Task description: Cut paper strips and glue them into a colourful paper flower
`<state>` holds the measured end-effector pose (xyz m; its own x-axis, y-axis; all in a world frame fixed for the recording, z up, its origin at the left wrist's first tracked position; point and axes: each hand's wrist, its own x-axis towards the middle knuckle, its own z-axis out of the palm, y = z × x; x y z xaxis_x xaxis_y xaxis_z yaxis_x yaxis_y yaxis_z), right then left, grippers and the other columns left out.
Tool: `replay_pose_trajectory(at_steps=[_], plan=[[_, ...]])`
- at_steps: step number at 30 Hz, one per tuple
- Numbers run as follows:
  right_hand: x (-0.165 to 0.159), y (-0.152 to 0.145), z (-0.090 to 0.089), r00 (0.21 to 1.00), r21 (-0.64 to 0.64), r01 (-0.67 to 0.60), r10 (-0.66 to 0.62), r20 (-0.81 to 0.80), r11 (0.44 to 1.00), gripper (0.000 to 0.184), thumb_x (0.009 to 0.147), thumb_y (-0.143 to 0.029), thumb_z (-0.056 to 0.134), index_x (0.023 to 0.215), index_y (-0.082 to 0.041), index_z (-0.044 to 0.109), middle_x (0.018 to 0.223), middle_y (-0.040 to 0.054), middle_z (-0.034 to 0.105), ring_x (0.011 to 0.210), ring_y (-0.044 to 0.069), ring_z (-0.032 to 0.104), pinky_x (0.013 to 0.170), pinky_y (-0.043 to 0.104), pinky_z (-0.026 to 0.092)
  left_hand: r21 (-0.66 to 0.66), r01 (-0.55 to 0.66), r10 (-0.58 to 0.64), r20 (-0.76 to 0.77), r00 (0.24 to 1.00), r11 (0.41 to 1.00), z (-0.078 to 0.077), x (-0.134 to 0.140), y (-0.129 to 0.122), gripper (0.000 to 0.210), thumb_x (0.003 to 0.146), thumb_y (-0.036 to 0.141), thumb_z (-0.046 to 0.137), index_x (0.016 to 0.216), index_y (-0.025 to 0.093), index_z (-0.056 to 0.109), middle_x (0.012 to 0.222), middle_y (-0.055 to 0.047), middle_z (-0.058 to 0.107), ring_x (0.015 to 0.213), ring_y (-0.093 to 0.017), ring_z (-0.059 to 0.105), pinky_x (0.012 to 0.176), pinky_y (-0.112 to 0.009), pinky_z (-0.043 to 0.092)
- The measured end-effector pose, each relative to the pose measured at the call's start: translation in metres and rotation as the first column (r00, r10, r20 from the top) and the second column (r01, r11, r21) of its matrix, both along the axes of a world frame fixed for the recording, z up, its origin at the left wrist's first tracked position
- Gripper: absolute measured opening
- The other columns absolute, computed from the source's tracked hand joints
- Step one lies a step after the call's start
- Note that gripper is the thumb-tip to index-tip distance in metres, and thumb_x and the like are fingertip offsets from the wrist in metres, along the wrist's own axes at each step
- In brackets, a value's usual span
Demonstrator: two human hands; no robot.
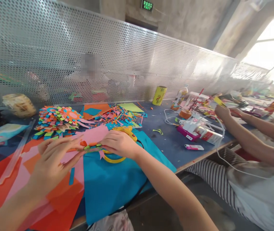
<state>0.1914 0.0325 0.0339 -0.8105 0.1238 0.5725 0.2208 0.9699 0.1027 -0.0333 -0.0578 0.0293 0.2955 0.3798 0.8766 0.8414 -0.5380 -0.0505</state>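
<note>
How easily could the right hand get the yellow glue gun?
Probably yes: the glue gun lies just beyond the right hand, nothing visible between, but it may have to release the paper strip.

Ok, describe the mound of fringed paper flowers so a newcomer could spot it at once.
Find the long perforated metal screen along the far side of the blue table. In front of it, beyond the left hand and left of the heap of paper scraps, sits the mound of fringed paper flowers. Unlike those loose scraps, it is layered, with orange, pink, green and blue tabs.

Grey wall [185,22], bright window [268,53]
</note>
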Motion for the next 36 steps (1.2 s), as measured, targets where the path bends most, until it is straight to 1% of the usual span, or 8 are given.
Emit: replay_pose_trajectory(at_steps=[3, 7, 13, 19, 22, 26, 31, 36], plan=[[0.000, -0.001, 0.000, 1.000, 0.011, 0.010, -0.010, 0.006, 1.000, 0.029, 0.095, -0.028, 0.038, 0.100, -0.016, 0.064, 0.094, 0.0061, 0.069, 0.090, 0.015, 0.059, 0.086, 0.027, 0.048, 0.031, 0.020, -0.019, -0.036, 0.999, 0.999, -0.001, -0.002, 0.001, 0.052, 0.074, 0.014, 0.070, 0.119, 0.033, 0.053, 0.088, 0.006, 0.072, 0.084, -0.019, 0.065, 0.076, -0.033, 0.048], [0.001, 0.000, -0.001, 1.000, 0.085, 0.014, -0.015, 0.013, 0.996, 0.029, 0.095, -0.027, 0.038, 0.102, -0.014, 0.063, 0.095, 0.0071, 0.069, 0.091, 0.015, 0.058, 0.085, 0.027, 0.048, 0.038, 0.048, -0.046, -0.062, 0.997, 0.998, -0.002, -0.002, 0.002, 0.042, 0.074, 0.012, 0.068, 0.110, 0.030, 0.057, 0.089, 0.006, 0.071, 0.084, -0.017, 0.064, 0.077, -0.030, 0.048], [0.002, 0.000, 0.000, 0.998, 0.172, 0.050, -0.057, 0.037, 0.984, 0.029, 0.096, -0.023, 0.036, 0.103, -0.016, 0.063, 0.095, 0.0073, 0.067, 0.091, 0.015, 0.056, 0.080, 0.027, 0.048, -0.057, -0.018, 0.014, -0.073, 0.997, 0.998, -0.004, 0.000, -0.001, 0.029, 0.084, 0.015, 0.056, 0.112, 0.022, 0.054, 0.089, -0.001, 0.070, 0.090, -0.019, 0.061, 0.083, -0.033, 0.045], [0.004, 0.003, 0.000, 0.993, 0.172, 0.101, -0.110, 0.042, 0.980, 0.029, 0.096, -0.024, 0.037, 0.106, -0.017, 0.063, 0.095, 0.0074, 0.067, 0.091, 0.015, 0.056, 0.076, 0.027, 0.048, -0.120, -0.044, 0.047, 0.017, 0.999, 0.992, 0.001, 0.000, -0.004, 0.004, 0.086, 0.023, 0.055, 0.088, 0.024, 0.058, 0.084, 0.000, 0.070, 0.087, -0.020, 0.062, 0.082, -0.035, 0.045], [0.005, 0.005, -0.001, 0.995, 0.169, 0.095, -0.097, 0.004, 0.981, 0.027, 0.095, -0.025, 0.039, 0.105, -0.016, 0.063, 0.095, 0.0071, 0.068, 0.088, 0.015, 0.056, 0.076, 0.027, 0.048, -0.139, 0.009, -0.009, 0.003, 1.000, 0.990, 0.001, 0.001, -0.002, 0.009, 0.085, 0.019, 0.056, 0.094, 0.022, 0.058, 0.090, -0.001, 0.069, 0.089, -0.018, 0.062, 0.084, -0.032, 0.048], [0.005, 0.003, 0.000, 0.999, 0.158, 0.043, -0.040, -0.023, 0.986, 0.026, 0.095, -0.023, 0.040, 0.103, -0.014, 0.063, 0.092, 0.0067, 0.068, 0.086, 0.016, 0.056, 0.076, 0.028, 0.048, -0.035, -0.017, 0.014, -0.082, 0.997, 0.999, 0.001, 0.003, -0.001, 0.026, 0.082, 0.013, 0.060, 0.108, 0.017, 0.054, 0.098, -0.004, 0.068, 0.092, -0.016, 0.061, 0.086, -0.030, 0.048], [0.005, 0.002, 0.002, 0.998, 0.166, -0.036, 0.045, -0.051, 0.986, 0.025, 0.094, -0.024, 0.041, 0.100, -0.013, 0.063, 0.089, 0.0073, 0.068, 0.082, 0.016, 0.055, 0.076, 0.028, 0.048, -0.007, -0.008, 0.007, -0.169, 0.986, 1.000, 0.005, 0.005, -0.003, 0.026, 0.080, 0.008, 0.061, 0.104, 0.016, 0.054, 0.092, -0.002, 0.068, 0.091, -0.016, 0.059, 0.082, -0.030, 0.050], [0.002, 0.001, 0.002, 0.991, 0.170, -0.065, 0.083, -0.101, 0.983, 0.021, 0.092, -0.025, 0.046, 0.097, -0.012, 0.063, 0.084, 0.0064, 0.069, 0.081, 0.016, 0.057, 0.075, 0.028, 0.049, 0.030, -0.048, 0.054, -0.271, 0.961, 0.998, 0.008, 0.003, -0.007, 0.031, 0.080, 0.006, 0.061, 0.109, 0.014, 0.053, 0.094, -0.006, 0.068, 0.091, -0.019, 0.060, 0.080, -0.033, 0.049]])
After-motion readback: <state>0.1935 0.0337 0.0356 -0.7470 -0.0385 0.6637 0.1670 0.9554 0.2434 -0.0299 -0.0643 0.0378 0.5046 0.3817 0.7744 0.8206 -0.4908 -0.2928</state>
